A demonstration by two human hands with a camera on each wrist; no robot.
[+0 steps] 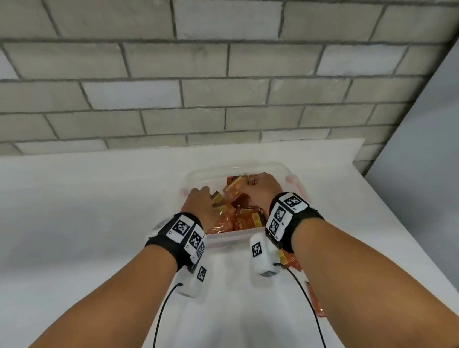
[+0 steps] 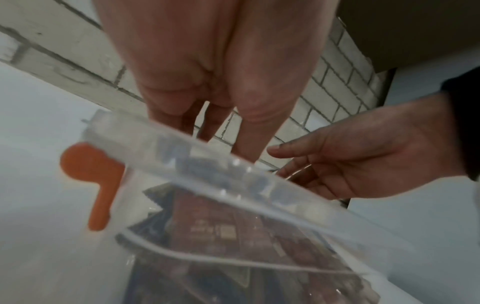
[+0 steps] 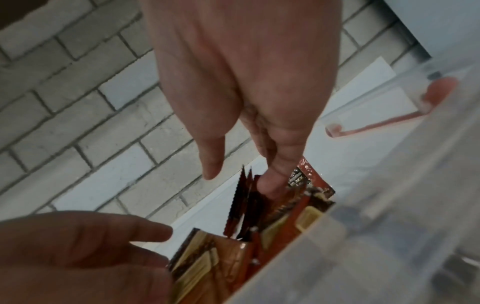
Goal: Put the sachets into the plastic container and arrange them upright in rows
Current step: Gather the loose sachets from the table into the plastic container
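- Inside the clear plastic container [image 1: 243,240] on the white surface [image 1: 75,213], your right hand [image 1: 259,187] pinched upright sachets [image 3: 306,185].
- Your left hand [image 1: 200,202] reached in with relaxed fingers, gripping nothing.
- More sachets lay jumbled in the container.

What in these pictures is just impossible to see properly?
- Left hand fingertips: head view, dipped behind the plastic container rim and the sachets; what they touch is unclear.
- Print on the sachets: too small in the head view, blurred in both wrist views.
- Sachets left on the table: mostly hidden under the right forearm, so uncountable.
- Whether rows stand upright: the right hand covers the far part.
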